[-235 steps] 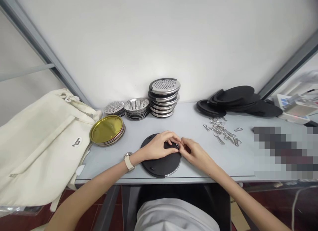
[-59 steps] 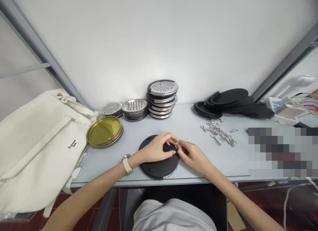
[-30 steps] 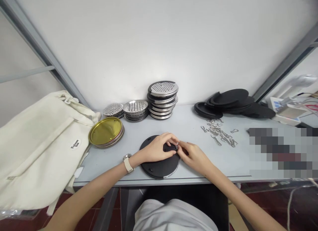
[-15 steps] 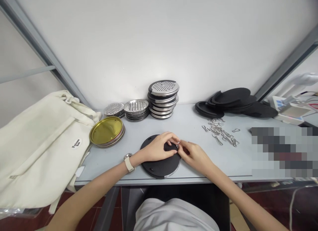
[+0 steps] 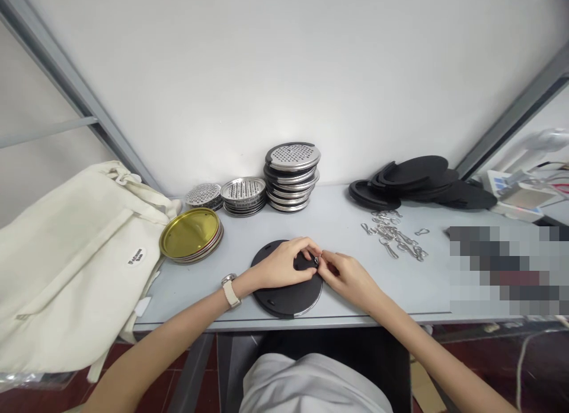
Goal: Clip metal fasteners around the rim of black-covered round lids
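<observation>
A round black disc with a metal rim showing at its lower right lies flat near the table's front edge. Across its top reaches my left hand, thumb and curled fingers gripping it close to the right edge. My right hand is closed in a pinch at that edge, on a small shiny metal clip mostly covered by the fingertips. Fingertips of both hands nearly meet there. To the right lies a loose scatter of metal clips.
Behind stand a stack of grater discs with black holders and lower stacks of metal grater plates. Gold lids are stacked at left, beside a cream bag. Black discs are piled at back right.
Both hands stay at the disc's right edge, with only a very slight shift of the fingertips around the small metal clip. Everything else stays in place.
</observation>
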{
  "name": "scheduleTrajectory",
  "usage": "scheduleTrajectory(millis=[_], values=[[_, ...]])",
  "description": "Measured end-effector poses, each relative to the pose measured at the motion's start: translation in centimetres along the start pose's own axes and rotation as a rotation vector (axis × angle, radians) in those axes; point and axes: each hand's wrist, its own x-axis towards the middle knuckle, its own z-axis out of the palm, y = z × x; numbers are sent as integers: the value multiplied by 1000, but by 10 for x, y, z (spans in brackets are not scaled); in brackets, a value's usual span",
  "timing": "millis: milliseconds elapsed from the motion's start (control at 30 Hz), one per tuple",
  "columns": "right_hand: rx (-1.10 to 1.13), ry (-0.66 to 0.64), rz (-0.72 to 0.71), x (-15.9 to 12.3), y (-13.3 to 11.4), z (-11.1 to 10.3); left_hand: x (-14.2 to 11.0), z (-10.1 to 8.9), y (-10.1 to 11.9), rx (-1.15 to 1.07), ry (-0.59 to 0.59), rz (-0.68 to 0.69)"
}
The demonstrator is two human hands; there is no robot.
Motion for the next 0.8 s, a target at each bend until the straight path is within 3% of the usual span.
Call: scheduleTrajectory(millis=[800], values=[[-40,-1,-8,-1,0,-1,0,2,-5,-131,9,-64]])
